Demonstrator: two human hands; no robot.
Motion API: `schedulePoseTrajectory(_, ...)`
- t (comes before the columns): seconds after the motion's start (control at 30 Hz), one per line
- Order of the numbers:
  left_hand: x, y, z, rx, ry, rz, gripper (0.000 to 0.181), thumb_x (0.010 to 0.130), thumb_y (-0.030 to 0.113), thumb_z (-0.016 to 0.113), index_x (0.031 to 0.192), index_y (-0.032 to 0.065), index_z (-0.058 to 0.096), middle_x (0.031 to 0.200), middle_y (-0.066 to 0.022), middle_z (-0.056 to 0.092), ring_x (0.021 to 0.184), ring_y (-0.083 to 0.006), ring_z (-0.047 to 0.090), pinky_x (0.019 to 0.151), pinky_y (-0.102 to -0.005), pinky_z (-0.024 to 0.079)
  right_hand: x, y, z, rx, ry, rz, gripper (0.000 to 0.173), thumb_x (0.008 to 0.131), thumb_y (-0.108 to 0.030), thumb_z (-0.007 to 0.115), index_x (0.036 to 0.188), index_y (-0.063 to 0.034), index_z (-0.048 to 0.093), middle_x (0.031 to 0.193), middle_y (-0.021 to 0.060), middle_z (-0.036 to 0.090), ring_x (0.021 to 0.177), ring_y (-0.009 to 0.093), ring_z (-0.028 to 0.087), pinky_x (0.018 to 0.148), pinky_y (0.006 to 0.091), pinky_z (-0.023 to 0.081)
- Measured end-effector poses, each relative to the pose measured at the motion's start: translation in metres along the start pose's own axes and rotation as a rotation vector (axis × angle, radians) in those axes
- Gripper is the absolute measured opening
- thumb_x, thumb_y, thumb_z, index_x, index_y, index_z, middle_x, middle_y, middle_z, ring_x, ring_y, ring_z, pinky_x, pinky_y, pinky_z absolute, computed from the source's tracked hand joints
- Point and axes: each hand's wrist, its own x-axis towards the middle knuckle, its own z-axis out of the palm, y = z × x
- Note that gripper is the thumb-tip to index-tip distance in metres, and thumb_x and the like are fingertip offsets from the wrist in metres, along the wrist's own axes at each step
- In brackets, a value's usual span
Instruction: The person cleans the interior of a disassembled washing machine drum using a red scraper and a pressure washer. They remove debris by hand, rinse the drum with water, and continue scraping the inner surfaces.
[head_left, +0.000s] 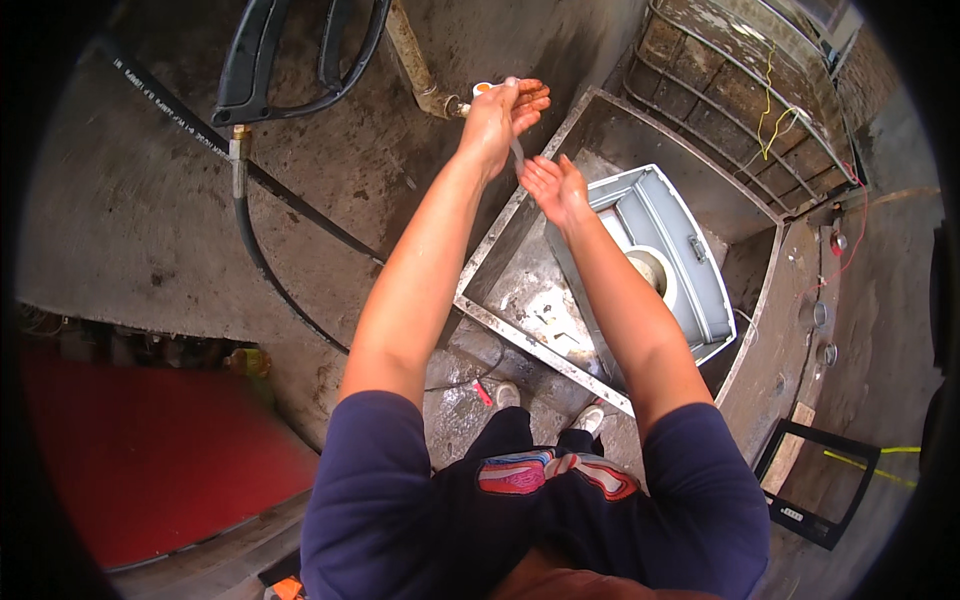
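My left hand (493, 124) is in front of the wall tap (463, 110), palm turned aside and fingers extended, with dark smudges on the fingertips. Below and to its right, my right hand (557, 189) is cupped palm up, its fingers also stained. A thin stream of water (517, 154) runs between the two hands. Neither hand holds anything. Under my right forearm a metal trough (525, 341) contains a grey plastic appliance housing (679, 217), with a round white container (654, 271) partly hidden by the forearm.
A black spray gun (247, 82) hangs on the left wall, joined to a black hose (259, 255). A rusty pipe (411, 60) feeds the tap. A wire cage (720, 97) stands behind the trough. A black frame (817, 484) lies right; a red panel (150, 457) is left.
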Motion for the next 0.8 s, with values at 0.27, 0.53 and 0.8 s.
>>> schedulePoseTrajectory(0.27, -0.061, -0.132, -0.052, 0.567, 0.04, 0.193, 0.042, 0.092, 0.029, 0.038, 0.119, -0.0009, 0.05, 0.113, -0.0134, 0.058, 0.105, -0.0239, 0.055, 0.092, -0.0347, 0.039, 0.018, 0.035, 0.032, 0.159, -0.035, -0.029, 0.066, 0.094, -0.048, 0.017, 0.115, 0.0104, 0.04, 0.117, 0.0274, 0.05, 0.112, 0.041, 0.048, 0.086, 0.0455, 0.044)
schedulePoseTrajectory(0.53, -0.021, -0.182, -0.05, 1.172, -0.077, 0.176, 0.046, 0.086, 0.029, 0.036, 0.12, 0.0011, 0.049, 0.132, -0.0161, 0.042, 0.125, -0.0317, 0.033, 0.103, -0.0453, 0.022, -0.002, 0.046, 0.003, 0.228, -0.213, 0.026, 0.044, 0.094, -0.041, 0.033, 0.117, -0.0062, 0.047, 0.113, 0.01, 0.054, 0.109, 0.029, 0.047, 0.092, 0.0447, 0.038)
schedulePoseTrajectory(0.8, -0.034, -0.147, -0.037, 1.188, -0.117, 0.242, 0.045, 0.084, 0.024, 0.043, 0.125, 0.0057, 0.047, 0.141, -0.0119, 0.031, 0.131, -0.0318, 0.026, 0.104, -0.0529, 0.017, -0.016, 0.024, 0.024, 0.167, -0.084, -0.001, 0.03, 0.094, -0.022, 0.035, 0.116, -0.0057, 0.046, 0.116, 0.0171, 0.052, 0.109, 0.029, 0.049, 0.097, 0.041, 0.038)
